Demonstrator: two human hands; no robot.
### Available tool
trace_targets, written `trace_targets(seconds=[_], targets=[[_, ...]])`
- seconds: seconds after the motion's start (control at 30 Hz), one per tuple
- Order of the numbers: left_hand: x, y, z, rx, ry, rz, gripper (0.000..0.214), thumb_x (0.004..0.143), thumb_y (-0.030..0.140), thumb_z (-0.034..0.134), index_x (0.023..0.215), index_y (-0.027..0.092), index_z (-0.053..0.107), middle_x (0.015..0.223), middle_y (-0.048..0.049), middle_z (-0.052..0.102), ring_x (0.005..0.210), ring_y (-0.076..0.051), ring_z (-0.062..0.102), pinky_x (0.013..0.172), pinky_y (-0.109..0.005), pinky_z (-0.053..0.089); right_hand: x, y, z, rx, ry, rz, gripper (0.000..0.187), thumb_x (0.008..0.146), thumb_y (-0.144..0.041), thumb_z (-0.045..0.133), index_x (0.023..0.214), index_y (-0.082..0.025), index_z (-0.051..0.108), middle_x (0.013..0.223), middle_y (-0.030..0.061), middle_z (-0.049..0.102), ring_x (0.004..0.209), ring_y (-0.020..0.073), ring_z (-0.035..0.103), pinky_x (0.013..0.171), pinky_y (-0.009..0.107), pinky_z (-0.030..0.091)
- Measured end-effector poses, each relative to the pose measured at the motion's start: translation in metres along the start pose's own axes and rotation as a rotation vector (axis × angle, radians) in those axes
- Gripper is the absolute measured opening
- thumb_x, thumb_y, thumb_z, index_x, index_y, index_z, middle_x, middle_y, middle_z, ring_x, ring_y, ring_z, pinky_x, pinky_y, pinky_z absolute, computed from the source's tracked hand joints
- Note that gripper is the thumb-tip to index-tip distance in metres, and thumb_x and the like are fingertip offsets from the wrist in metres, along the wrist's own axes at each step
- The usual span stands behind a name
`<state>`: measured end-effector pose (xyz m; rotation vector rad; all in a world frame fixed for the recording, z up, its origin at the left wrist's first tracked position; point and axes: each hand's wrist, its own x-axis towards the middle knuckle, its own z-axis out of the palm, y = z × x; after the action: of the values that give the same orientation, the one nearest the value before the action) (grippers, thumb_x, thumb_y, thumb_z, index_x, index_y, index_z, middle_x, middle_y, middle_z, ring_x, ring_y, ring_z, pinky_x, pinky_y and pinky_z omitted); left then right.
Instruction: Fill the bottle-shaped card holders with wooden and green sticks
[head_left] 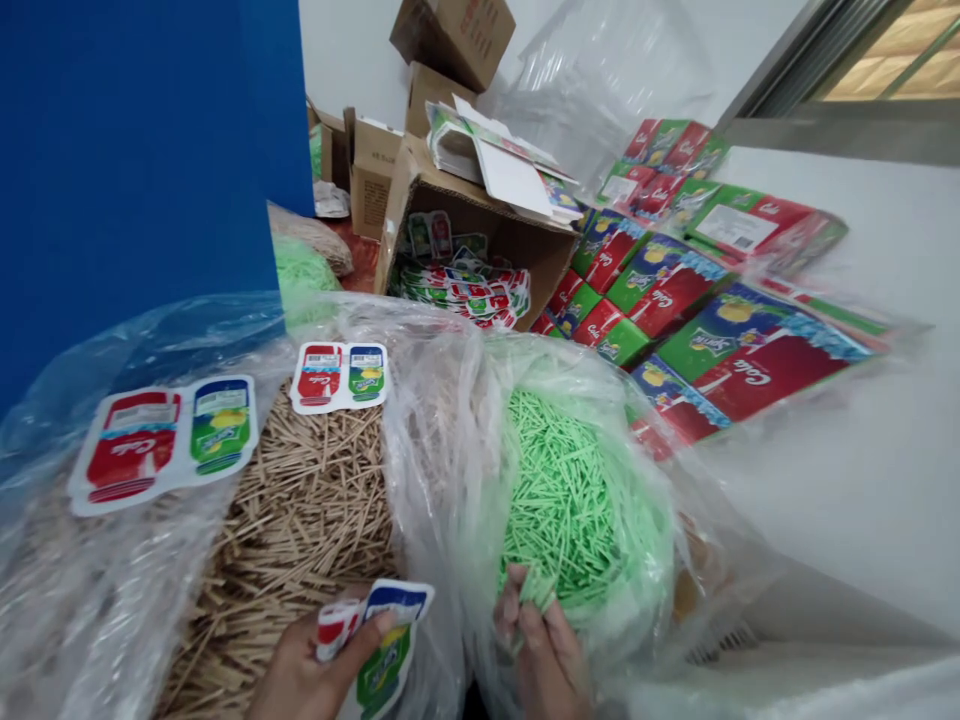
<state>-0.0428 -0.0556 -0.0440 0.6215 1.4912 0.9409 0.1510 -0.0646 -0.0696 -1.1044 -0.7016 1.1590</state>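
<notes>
My left hand [311, 665] is closed round a Cola and Sprite pouch [386, 640], which is bent between thumb and fingers with its Sprite half facing up. Beneath it lies a clear bag full of thin brown sticks [315, 490]. My right hand [544, 640] pinches a small bunch of green sticks [538, 588] at the near edge of a second bag, filled with green sticks [559, 490]. Two flat pouches rest on the brown-stick bag: one pouch [340, 378] at its far edge and a larger-looking pouch [165, 440] on the left plastic.
A cardboard box [551, 262] holding many pouches lies beyond the bags, with flattened printed cartons [517, 180] on top. Wrapped Cola and Sprite boxes [750, 350] are stacked at right. A blue panel [150, 170] stands at left, a white wall [862, 260] at right.
</notes>
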Motion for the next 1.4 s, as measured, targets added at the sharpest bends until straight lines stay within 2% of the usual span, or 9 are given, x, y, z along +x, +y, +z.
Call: trace_targets(seconds=[0.2, 0.37, 0.47, 0.63, 0.8, 0.93, 1.1, 1.33, 1.4], targets=[[0.01, -0.011, -0.001, 0.12, -0.093, 0.131, 0.019, 0.059, 0.035, 0.071, 0.054, 0.02, 0.061, 0.053, 0.0032, 0.063, 0.053, -0.016, 0.057, 0.055, -0.024, 0.046, 0.005, -0.038, 0.044, 0.259, -0.074, 0.152, 0.023, 0.07, -0.041, 0.078, 0.081, -0.024, 0.069, 0.061, -0.0039, 0.051, 0.05, 0.0101, 0.048, 0.049, 0.024, 0.047], [0.014, -0.014, 0.0, 0.36, -0.152, 0.389, 0.02, 0.067, 0.027, 0.066, 0.052, 0.021, 0.054, 0.054, 0.0057, 0.052, 0.054, -0.013, 0.049, 0.054, -0.022, 0.039, 0.005, -0.047, 0.073, 0.213, -0.147, 0.029, 0.017, 0.078, -0.042, 0.072, 0.083, -0.027, 0.065, 0.065, -0.0038, 0.059, 0.059, 0.0116, 0.057, 0.057, 0.023, 0.051], [0.015, -0.013, 0.004, 0.452, -0.188, 0.51, 0.023, 0.073, 0.027, 0.062, 0.052, 0.021, 0.054, 0.055, 0.0045, 0.052, 0.054, -0.014, 0.05, 0.054, -0.023, 0.039, 0.003, -0.034, 0.076, 0.1, -0.189, -0.054, 0.016, 0.087, -0.043, 0.062, 0.087, -0.028, 0.062, 0.068, -0.0045, 0.063, 0.063, 0.013, 0.062, 0.066, 0.027, 0.053], [0.016, -0.012, 0.012, 0.476, -0.188, 0.566, 0.022, 0.072, 0.022, 0.059, 0.051, 0.021, 0.053, 0.055, 0.0036, 0.052, 0.053, -0.014, 0.05, 0.052, -0.023, 0.039, 0.001, -0.007, 0.066, -0.216, -0.182, -0.319, 0.022, 0.096, -0.037, 0.047, 0.084, -0.023, 0.059, 0.075, -0.0016, 0.067, 0.075, 0.014, 0.066, 0.089, 0.031, 0.049], [0.019, -0.011, 0.015, 0.506, -0.17, 0.56, 0.02, 0.072, 0.021, 0.058, 0.052, 0.021, 0.055, 0.054, 0.0041, 0.053, 0.051, -0.014, 0.051, 0.051, -0.023, 0.039, -0.002, 0.002, 0.061, -0.243, -0.122, -0.511, 0.016, 0.098, -0.032, 0.044, 0.089, -0.024, 0.055, 0.07, -0.0051, 0.067, 0.073, 0.0138, 0.069, 0.094, 0.036, 0.047], [0.02, -0.007, 0.017, 0.506, -0.185, 0.537, 0.018, 0.071, 0.023, 0.058, 0.053, 0.022, 0.054, 0.054, 0.004, 0.054, 0.053, -0.015, 0.052, 0.052, -0.023, 0.039, 0.0, 0.0, 0.061, -0.212, -0.091, -0.277, 0.024, 0.095, -0.04, 0.048, 0.084, -0.022, 0.059, 0.074, -0.0016, 0.07, 0.075, 0.0146, 0.07, 0.093, 0.033, 0.047], [0.019, -0.001, 0.017, 0.498, -0.199, 0.468, 0.02, 0.068, 0.022, 0.059, 0.051, 0.021, 0.051, 0.053, 0.0043, 0.052, 0.052, -0.015, 0.05, 0.052, -0.024, 0.038, 0.005, -0.002, 0.062, -0.014, 0.076, 0.08, 0.035, 0.079, -0.053, 0.063, 0.089, -0.02, 0.059, 0.065, -0.0017, 0.067, 0.063, 0.0179, 0.068, 0.063, 0.03, 0.055], [0.019, -0.004, 0.017, 0.456, -0.336, 0.466, 0.01, 0.071, 0.021, 0.062, 0.061, 0.02, 0.065, 0.067, -0.0006, 0.065, 0.065, -0.018, 0.062, 0.063, -0.024, 0.046, 0.013, -0.007, 0.061, 0.032, 0.084, 0.275, 0.04, 0.065, -0.055, 0.075, 0.075, -0.02, 0.058, 0.06, -0.0062, 0.059, 0.057, 0.0158, 0.066, 0.058, 0.027, 0.053], [0.018, -0.001, 0.018, 0.443, -0.37, 0.465, 0.01, 0.071, 0.022, 0.061, 0.067, 0.021, 0.07, 0.075, -0.0035, 0.071, 0.075, -0.021, 0.066, 0.07, -0.026, 0.049, 0.012, -0.006, 0.061, -0.02, 0.063, 0.262, 0.039, 0.069, -0.055, 0.072, 0.076, -0.02, 0.058, 0.062, -0.0052, 0.061, 0.059, 0.0163, 0.066, 0.061, 0.028, 0.054]])
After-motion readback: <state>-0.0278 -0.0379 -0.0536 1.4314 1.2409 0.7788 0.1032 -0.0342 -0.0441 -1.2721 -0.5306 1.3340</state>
